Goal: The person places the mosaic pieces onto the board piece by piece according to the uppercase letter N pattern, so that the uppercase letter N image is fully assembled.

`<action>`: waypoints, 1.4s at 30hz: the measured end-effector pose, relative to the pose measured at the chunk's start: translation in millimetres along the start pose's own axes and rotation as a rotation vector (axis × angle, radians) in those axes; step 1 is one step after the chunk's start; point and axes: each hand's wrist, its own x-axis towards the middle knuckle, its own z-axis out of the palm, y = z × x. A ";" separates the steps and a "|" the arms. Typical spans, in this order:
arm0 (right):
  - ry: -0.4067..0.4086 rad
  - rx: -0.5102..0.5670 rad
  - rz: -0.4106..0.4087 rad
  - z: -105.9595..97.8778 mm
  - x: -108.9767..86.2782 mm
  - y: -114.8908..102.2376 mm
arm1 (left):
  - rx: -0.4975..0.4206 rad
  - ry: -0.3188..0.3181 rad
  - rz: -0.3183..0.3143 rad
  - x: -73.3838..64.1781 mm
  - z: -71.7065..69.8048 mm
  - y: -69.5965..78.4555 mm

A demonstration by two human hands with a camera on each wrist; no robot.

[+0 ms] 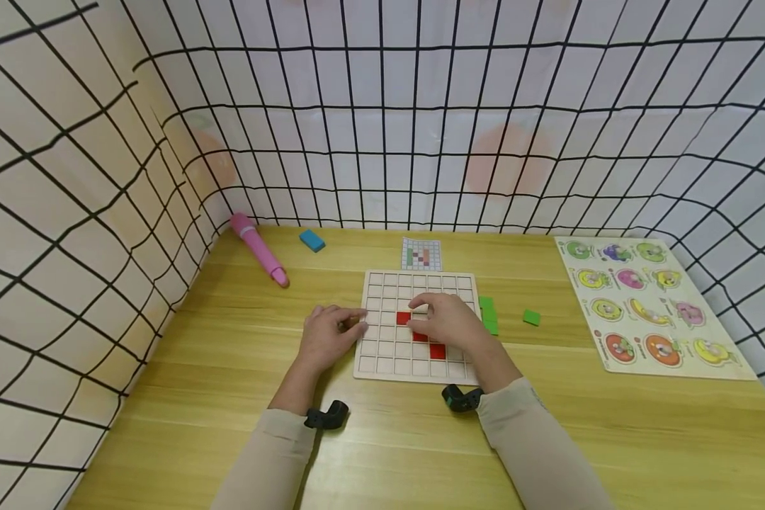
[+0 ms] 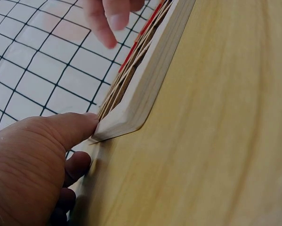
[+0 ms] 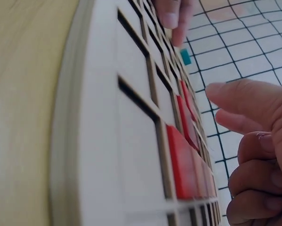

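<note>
Head view has the left hand at the left edge of the grid board, fingertips touching that edge, while the right hand hovers over the board's right half, thumb and forefinger spread with a gap between them and nothing visible held. Both hands stand well apart. Beneath and beside the right fingers, three red tiles step from the board's middle toward its near right. The board lies on the table, its near edge facing a stretch of wood between the two sleeves. Along its right edge sit green tiles, narrowing the room there; a lone green tile lies farther right. Just beyond the far edge is a small patterned card; more wood separates the board from the blue block and pink stick-shaped object at far left, and from the fruit sheet at right. Black netting bounds the far side. The left wrist view adds the board's thick side and a finger against its corner; the right wrist view reveals curled lower fingers and air between thumb and tiles.
</note>
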 end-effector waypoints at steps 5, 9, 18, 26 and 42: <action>0.023 0.059 -0.042 -11.2 -12.2 9.5 | -0.003 -0.003 0.002 -0.6 0.5 0.4; 0.029 0.075 -0.033 -22.5 -21.8 18.7 | -0.006 0.001 0.010 -0.5 0.7 0.2; 0.050 0.056 0.035 -41.9 -35.8 49.5 | -0.003 0.001 0.010 0.2 0.7 -1.0; 0.052 0.084 0.082 -56.5 -43.4 80.1 | 0.001 0.000 0.001 0.3 0.5 0.0; 0.131 0.031 0.192 -81.7 -57.9 139.6 | 0.003 0.000 -0.002 -0.1 0.0 2.3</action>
